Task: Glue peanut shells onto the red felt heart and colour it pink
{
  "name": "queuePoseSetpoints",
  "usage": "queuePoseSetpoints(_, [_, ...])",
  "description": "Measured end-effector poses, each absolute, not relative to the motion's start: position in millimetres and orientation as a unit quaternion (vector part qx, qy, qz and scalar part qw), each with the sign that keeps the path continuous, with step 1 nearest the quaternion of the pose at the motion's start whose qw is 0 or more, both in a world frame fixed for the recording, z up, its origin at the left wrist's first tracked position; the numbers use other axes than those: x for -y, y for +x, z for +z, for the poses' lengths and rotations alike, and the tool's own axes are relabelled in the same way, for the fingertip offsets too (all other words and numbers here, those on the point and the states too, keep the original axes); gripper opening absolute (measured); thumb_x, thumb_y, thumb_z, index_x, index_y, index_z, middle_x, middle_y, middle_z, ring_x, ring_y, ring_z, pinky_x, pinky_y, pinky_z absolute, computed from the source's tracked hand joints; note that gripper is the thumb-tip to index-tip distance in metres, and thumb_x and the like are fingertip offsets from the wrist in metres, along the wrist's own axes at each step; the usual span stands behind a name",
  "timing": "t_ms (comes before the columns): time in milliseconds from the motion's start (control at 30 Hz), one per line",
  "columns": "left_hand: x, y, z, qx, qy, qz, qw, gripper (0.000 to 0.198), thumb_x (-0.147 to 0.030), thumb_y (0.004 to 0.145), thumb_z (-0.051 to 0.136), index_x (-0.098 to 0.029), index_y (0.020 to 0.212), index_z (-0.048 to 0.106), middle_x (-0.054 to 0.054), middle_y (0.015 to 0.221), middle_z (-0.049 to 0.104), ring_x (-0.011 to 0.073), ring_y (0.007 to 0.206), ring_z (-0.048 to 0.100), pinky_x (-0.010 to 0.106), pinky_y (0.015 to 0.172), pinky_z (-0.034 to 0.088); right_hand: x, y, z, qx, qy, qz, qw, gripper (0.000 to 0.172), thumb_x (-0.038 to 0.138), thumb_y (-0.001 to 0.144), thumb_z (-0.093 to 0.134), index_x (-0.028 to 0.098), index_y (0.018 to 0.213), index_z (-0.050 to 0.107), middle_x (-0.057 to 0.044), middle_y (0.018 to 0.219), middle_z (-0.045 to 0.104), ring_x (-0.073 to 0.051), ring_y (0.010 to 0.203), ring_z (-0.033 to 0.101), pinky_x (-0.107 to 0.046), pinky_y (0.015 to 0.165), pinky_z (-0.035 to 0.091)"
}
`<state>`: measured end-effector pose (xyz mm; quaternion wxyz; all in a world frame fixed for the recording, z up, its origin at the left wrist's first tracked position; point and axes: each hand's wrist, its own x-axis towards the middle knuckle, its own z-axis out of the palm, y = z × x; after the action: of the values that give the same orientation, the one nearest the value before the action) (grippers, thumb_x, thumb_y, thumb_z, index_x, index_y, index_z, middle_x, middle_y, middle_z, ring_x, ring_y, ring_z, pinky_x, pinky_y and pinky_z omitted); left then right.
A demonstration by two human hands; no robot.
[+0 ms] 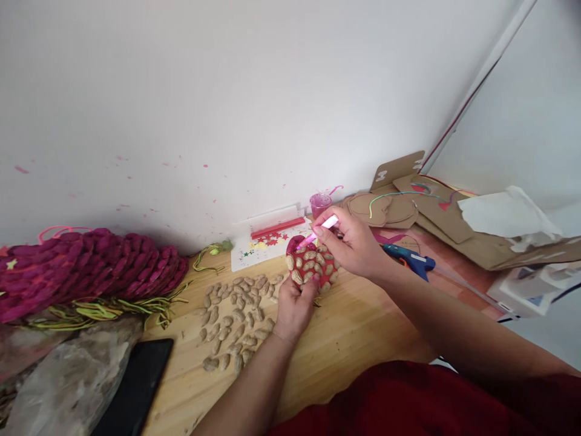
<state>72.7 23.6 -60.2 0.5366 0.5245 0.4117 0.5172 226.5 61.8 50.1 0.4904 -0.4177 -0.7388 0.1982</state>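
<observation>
My left hand (296,303) grips the lower edge of a red piece covered with peanuts (311,265), tilted up above the table. Several peanuts at its upper left are coated magenta; the others are bare shells. My right hand (351,242) pinches a paintbrush (327,223) with a white handle end and a pink lower part. The brush tip is at the magenta peanuts. Behind my right hand stands a small cup of magenta paint (320,204). Loose peanuts (240,315) lie spread on the wooden table to the left of my left hand.
Magenta peanut pieces (91,266) are stacked at the left, by a plastic bag (82,375) and a black tablet-like slab (136,387). A white sheet with stars (240,257) lies by the wall. A blue glue gun (415,261) and cardboard (449,224) are at the right.
</observation>
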Motion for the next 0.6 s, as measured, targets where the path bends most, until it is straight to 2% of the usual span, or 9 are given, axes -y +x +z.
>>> queuePoseSetpoints(167, [-23.2, 73.7, -60.9, -0.4, 0.514, 0.527, 0.547, 0.031, -0.038, 0.09, 0.067, -0.017, 0.111, 0.075, 0.009, 0.116, 0.076, 0.0244, 0.108, 0.069, 0.035, 0.1, 0.049, -61.2, 226.3, 52.6, 0.736, -0.417, 0.203, 0.494, 0.007, 0.026, 0.098, 0.056, 0.02, 0.096, 0.058, 0.0, 0.073, 0.064, -0.013, 0.061, 0.055, -0.026, 0.058, 0.043])
queuePoseSetpoints(333, [-23.9, 74.4, -63.0, -0.402, 0.512, 0.531, 0.542, 0.028, -0.037, 0.091, 0.067, -0.017, 0.108, 0.075, 0.009, 0.113, 0.077, 0.0232, 0.103, 0.069, 0.035, 0.099, 0.05, -62.0, 225.1, 50.3, 0.741, -0.421, 0.195, 0.484, 0.01, 0.028, 0.098, 0.057, 0.019, 0.096, 0.06, -0.002, 0.078, 0.066, -0.014, 0.065, 0.058, -0.027, 0.06, 0.044])
queuePoseSetpoints(467, [-24.0, 74.6, -63.8, -0.397, 0.511, 0.53, 0.548, 0.031, -0.038, 0.091, 0.066, -0.018, 0.112, 0.074, 0.008, 0.118, 0.076, 0.0238, 0.11, 0.068, 0.036, 0.104, 0.047, -62.5, 227.8, 50.7, 0.743, -0.42, 0.174, 0.491, 0.007, 0.025, 0.097, 0.057, 0.019, 0.095, 0.06, 0.0, 0.075, 0.064, -0.013, 0.063, 0.055, -0.026, 0.059, 0.042])
queuePoseSetpoints(600, [-23.5, 74.9, -62.1, -0.396, 0.508, 0.528, 0.554, 0.03, -0.039, 0.09, 0.067, -0.017, 0.11, 0.075, 0.008, 0.115, 0.076, 0.0237, 0.107, 0.069, 0.035, 0.101, 0.049, -61.4, 226.6, 50.8, 0.744, -0.409, 0.196, 0.491, 0.008, 0.027, 0.098, 0.057, 0.019, 0.096, 0.059, 0.0, 0.076, 0.063, -0.012, 0.062, 0.054, -0.026, 0.059, 0.042])
